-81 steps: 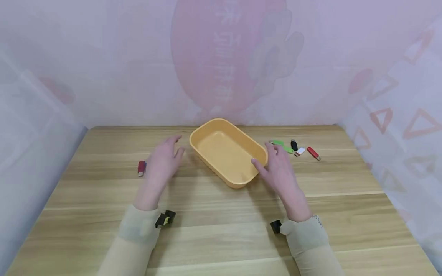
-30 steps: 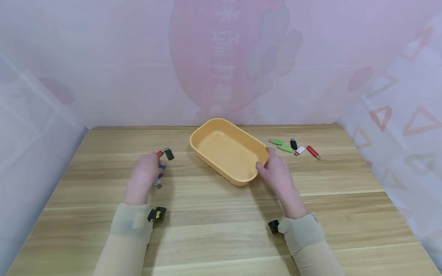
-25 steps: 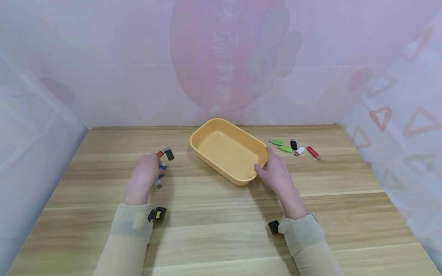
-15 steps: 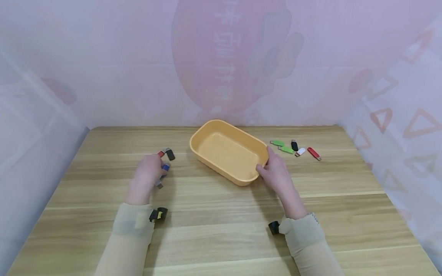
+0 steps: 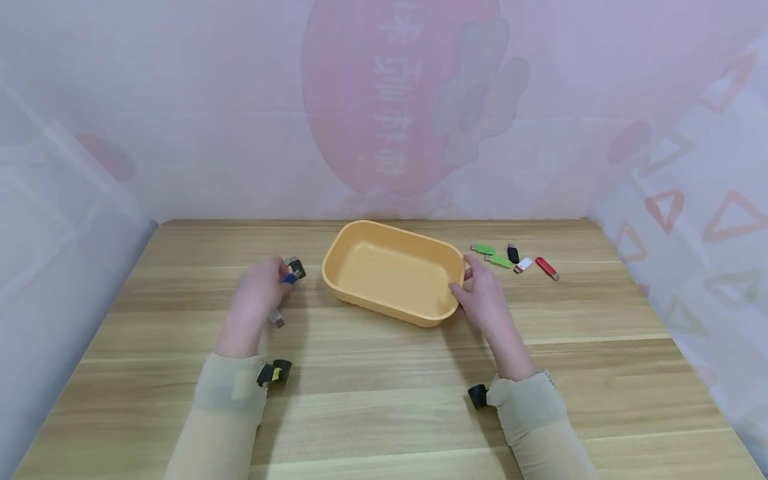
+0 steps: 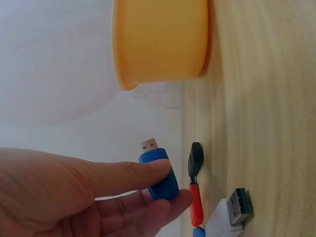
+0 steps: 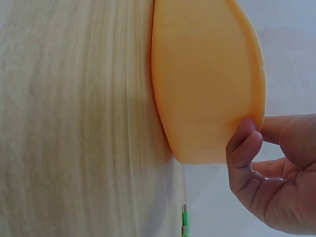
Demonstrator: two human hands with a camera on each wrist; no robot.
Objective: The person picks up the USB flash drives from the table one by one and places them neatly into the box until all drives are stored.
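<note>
You've got a light wooden desk [image 5: 384, 400] with pale patterned sheeting hung around it, and sitting near the middle toward the back is the yellow-orange oblong plastic tray [image 5: 393, 280], flat on the wood. Your right hand [image 5: 487, 303] is at the tray's right end, thumb and fingers [image 7: 244, 143] curled onto the rim, so it's gripping the tray. Your left hand [image 5: 258, 297] is just left of the tray, a bit apart from it, pinching a small blue USB stick [image 6: 159, 173] between thumb and fingers, metal plug poking out past the fingertips. Right under that hand on the desk lie a black-and-red USB stick [image 6: 194, 190] and a white USB stick [image 6: 228, 215], close together; the wrist view shows them best. Over past the tray's right end there's a loose cluster: two green USB sticks [image 5: 491, 255], a black one [image 5: 513, 253], a white one [image 5: 523, 265] and a red one [image 5: 547, 268], all near each other on the wood.
</note>
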